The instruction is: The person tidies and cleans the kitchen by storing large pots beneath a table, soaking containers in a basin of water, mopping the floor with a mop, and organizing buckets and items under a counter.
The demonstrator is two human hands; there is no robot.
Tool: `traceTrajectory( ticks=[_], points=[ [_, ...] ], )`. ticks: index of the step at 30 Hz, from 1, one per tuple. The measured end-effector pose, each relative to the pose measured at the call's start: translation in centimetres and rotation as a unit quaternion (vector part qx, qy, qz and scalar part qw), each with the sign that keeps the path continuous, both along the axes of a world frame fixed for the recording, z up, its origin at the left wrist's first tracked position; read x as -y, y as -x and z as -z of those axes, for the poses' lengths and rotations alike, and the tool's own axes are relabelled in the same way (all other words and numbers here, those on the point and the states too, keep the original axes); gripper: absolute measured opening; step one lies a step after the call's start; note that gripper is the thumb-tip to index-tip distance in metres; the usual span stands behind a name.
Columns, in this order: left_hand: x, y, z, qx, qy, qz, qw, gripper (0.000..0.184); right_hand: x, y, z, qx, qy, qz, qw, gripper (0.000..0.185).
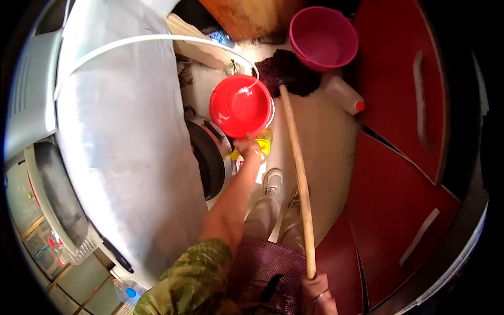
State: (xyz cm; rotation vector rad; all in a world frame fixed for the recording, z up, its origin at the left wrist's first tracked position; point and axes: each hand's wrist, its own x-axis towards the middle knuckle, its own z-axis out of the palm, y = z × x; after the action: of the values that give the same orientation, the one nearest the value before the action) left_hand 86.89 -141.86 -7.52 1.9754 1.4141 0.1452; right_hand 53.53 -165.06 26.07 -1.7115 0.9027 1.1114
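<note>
My left hand point(248, 147) reaches down to the near rim of a red bucket point(231, 107), its fingers closed at the edge. Part of those fingers is hidden. Close beside that hand are a yellow container point(264, 145) and some white-and-pink packaging partly covered by my wrist. My right hand point(316, 287) is wrapped round the top end of a long wooden mop handle point(298, 163). The handle slants away to a dark mop head point(294, 73) on the floor. A white hose point(142, 38) arches across from the left and ends in the red bucket.
A pink tub point(321, 39) stands at the back, with a white jug with a red cap point(344, 94) lying by it. Red cabinets point(401, 220) line the right side. A large pot point(210, 152) sits left of my feet, next to a pale sheet-like surface point(126, 131).
</note>
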Motion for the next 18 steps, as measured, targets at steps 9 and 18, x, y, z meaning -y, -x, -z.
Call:
traceTrajectory(
  ticks=[9,18],
  points=[
    [7.8,6.9,-17.0,-0.031,0.667,-0.017,0.744,0.097,-2.9,-11.2,1.4,-0.051,-0.300,0.251,0.919,0.022],
    [12.0,12.1,-23.9,-0.183,0.504,0.041,0.843,0.029,-1.5,-3.9,-5.5,-0.066,-0.280,0.265,0.920,0.020]
  ],
)
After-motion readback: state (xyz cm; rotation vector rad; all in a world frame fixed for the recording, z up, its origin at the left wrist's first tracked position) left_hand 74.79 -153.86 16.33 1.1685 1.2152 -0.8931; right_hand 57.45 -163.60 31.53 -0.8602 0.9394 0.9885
